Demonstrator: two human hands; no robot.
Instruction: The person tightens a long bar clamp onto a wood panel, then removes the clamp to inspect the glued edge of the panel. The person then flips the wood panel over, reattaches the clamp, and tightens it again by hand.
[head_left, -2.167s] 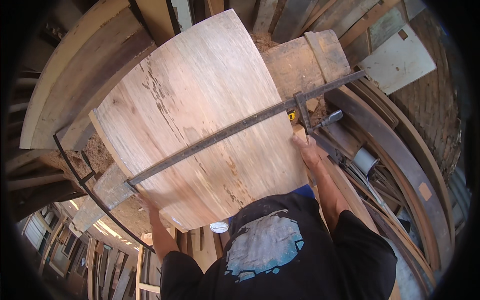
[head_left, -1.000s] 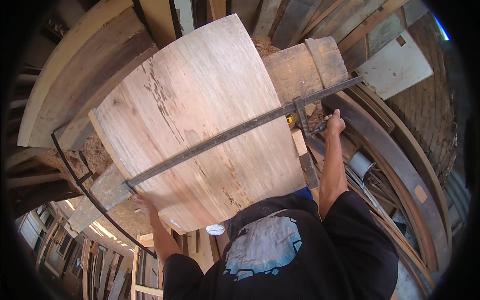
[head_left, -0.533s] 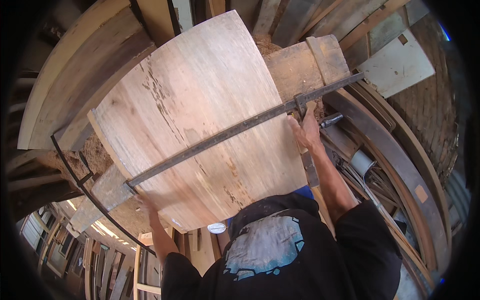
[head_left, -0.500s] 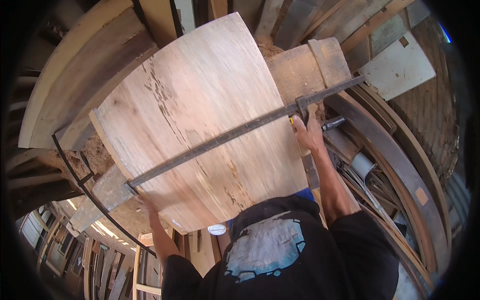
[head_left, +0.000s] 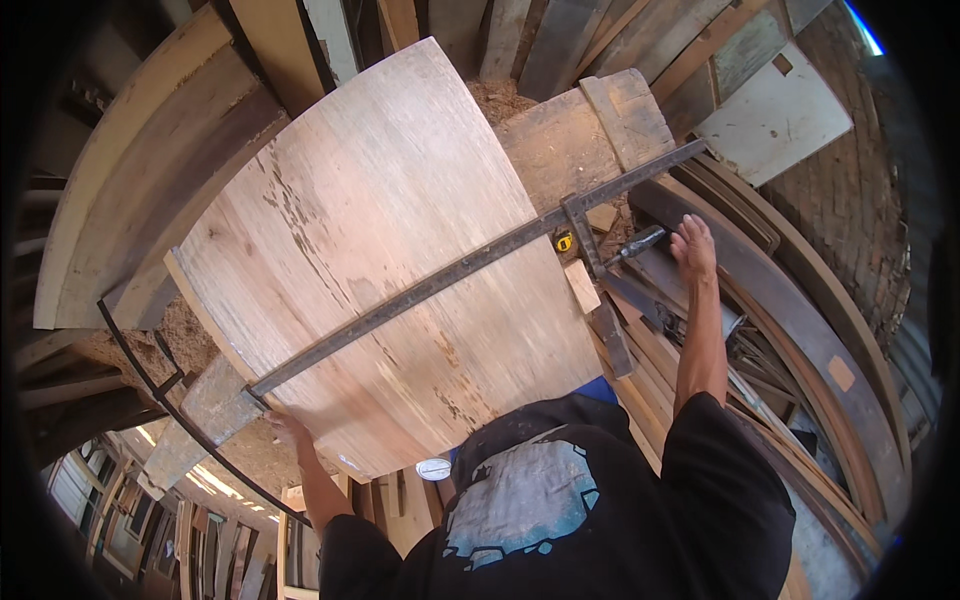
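Observation:
A wide pale wooden panel of joined boards with dark marks lies before me. Across it runs a long dark metal bar clamp. At the panel's left edge, my left hand is closed around the clamp's end jaw, the fingertips partly hidden. My right hand is off the clamp, fingers loosely bent and apart, just right of its screw handle. Beside the sliding jaw sits a yellow tape measure, and a small wood block lies by the panel's right edge.
Beneath the panel is a rough wooden bench board amid sawdust. Another black clamp stands at the left. Curving in view, long boards lie to the right, and large planks lean at the far left. A white sheet stands at the far right.
My right hand has let go of the clamp near its sliding jaw and moved right, uncovering the jaw, tape measure and block. My left hand stays at the clamp's left end.

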